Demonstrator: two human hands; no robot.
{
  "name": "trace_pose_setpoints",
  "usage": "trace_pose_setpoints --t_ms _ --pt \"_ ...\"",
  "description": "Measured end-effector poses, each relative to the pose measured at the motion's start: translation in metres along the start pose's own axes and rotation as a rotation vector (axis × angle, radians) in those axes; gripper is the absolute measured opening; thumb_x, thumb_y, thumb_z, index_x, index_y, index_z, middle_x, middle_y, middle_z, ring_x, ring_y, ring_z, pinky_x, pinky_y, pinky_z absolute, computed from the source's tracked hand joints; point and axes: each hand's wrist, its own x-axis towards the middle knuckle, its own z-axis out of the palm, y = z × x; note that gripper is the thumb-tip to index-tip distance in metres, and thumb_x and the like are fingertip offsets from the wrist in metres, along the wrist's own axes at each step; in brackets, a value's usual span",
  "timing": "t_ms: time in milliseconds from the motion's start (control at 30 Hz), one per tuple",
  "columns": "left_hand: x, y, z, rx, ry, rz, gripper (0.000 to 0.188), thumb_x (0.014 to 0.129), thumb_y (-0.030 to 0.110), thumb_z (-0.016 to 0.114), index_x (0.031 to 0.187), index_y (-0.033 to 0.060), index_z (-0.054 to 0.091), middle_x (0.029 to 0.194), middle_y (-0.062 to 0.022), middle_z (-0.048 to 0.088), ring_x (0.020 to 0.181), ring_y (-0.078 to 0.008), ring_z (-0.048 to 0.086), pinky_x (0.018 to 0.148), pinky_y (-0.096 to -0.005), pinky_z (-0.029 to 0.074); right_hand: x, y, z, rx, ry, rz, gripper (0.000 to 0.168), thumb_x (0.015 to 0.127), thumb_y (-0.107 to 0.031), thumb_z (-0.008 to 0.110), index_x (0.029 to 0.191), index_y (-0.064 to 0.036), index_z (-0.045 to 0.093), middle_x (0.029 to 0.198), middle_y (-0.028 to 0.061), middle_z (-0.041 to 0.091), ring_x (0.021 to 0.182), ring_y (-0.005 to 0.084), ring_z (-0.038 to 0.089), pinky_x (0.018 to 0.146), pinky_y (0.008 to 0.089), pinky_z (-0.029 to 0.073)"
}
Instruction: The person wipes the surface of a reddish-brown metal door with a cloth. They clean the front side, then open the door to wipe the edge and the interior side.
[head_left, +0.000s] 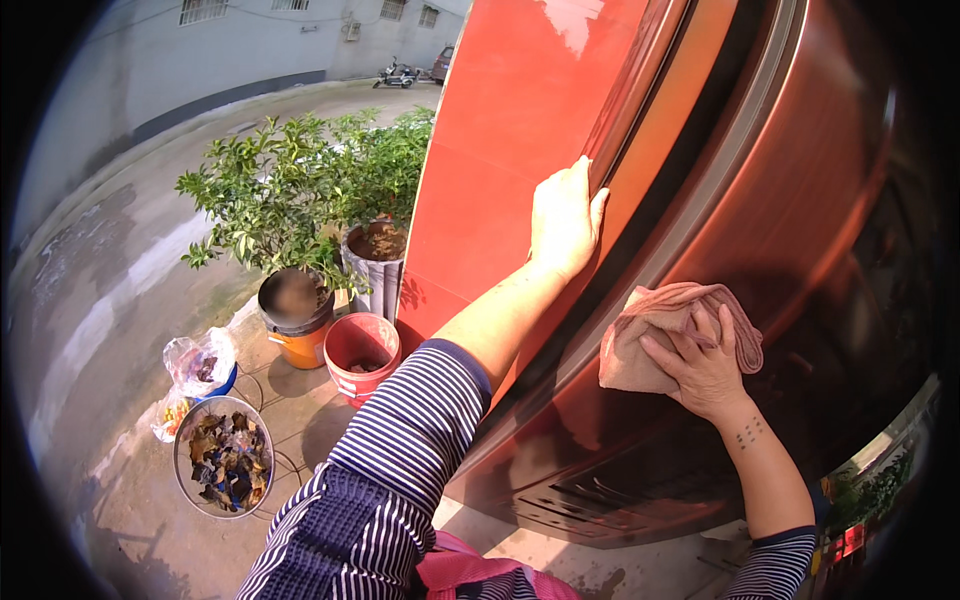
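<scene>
A large reddish-brown glossy door panel (787, 247) fills the right side, with slotted decoration near its bottom end. My right hand (697, 360) presses a folded pinkish-brown cloth (637, 352) flat against it, fingers spread over the fabric. Up and to the left, my left hand (566, 217) grips the edge of the reddish frame (604, 161), its thumb on the right side; the far fingertips are hidden. Beside that hand runs a red tiled wall surface (480, 187). Both sleeves are striped dark blue and white.
Left of the wall stand a red bucket (364, 341), an orange bucket (300, 349) and a grey planter (375, 281) with leafy plants. A round basket of dry scraps (225, 457) and a plastic bag (199, 364) lie nearby. A motorcycle (395, 75) is parked far off.
</scene>
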Motion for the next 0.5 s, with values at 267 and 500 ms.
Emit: trace_pose_setpoints --t_ms 267,500 --pt "0.002 -0.009 -0.006 0.018 -0.005 0.02 0.046 0.09 0.016 0.064 0.128 -0.0031 0.047 0.1 -0.0204 0.06 0.093 -0.0373 0.057 0.084 -0.0455 0.045 0.02 0.077 -0.045 -0.095 0.157 -0.02 0.056 0.071 -0.034 0.067 0.126 -0.029 0.063 0.138 0.0003 0.051 0.136 0.0287 0.036 0.116 0.0498 0.021" --pt "-0.003 -0.003 0.003 0.022 0.0 0.005 0.047 0.09 0.018 0.064 0.129 -0.0022 0.047 0.104 -0.0202 0.06 0.096 -0.0375 0.056 0.086 -0.0459 0.045 0.047 0.172 -0.077 -0.266 0.627 0.469 0.07 0.078 -0.023 0.062 0.145 -0.018 0.042 0.152 0.0047 0.036 0.134 0.0333 0.037 0.111 0.0481 0.027"
